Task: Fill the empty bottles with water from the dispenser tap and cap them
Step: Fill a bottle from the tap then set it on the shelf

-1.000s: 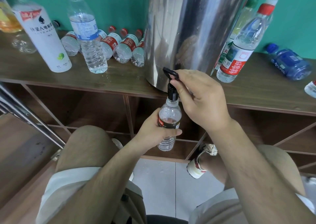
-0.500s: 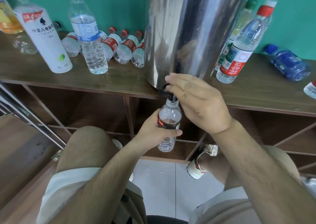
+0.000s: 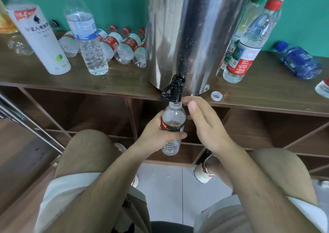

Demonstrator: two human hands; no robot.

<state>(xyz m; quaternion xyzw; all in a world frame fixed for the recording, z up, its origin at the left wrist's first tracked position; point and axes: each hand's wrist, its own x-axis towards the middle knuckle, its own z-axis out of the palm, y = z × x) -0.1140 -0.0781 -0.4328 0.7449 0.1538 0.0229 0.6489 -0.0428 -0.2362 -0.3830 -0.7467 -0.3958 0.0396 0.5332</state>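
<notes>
My left hand (image 3: 157, 134) grips a small clear bottle (image 3: 172, 119) with a dark red-and-black label, holding its open mouth right under the black tap (image 3: 173, 90) of the steel dispenser (image 3: 194, 33). The bottle looks nearly full of water. Just to the right of the bottle's neck is my right hand (image 3: 204, 124), fingers straight and relaxed, holding nothing and off the tap lever. A white cap (image 3: 216, 96) lies upside down on the shelf (image 3: 267, 94) to the right of the tap.
Left of the dispenser stand a white bottle (image 3: 41, 38) and a clear bottle (image 3: 85, 35), with several small red-capped bottles (image 3: 122, 46) lying behind. To the right stand tall bottles (image 3: 249, 42); a blue bottle (image 3: 300, 62) lies on its side. My knees sit below the shelf.
My right hand pushed the tap lever down, then let go and dropped to the right of the bottle's neck. The lever now stands free. My left hand kept the bottle under the tap.
</notes>
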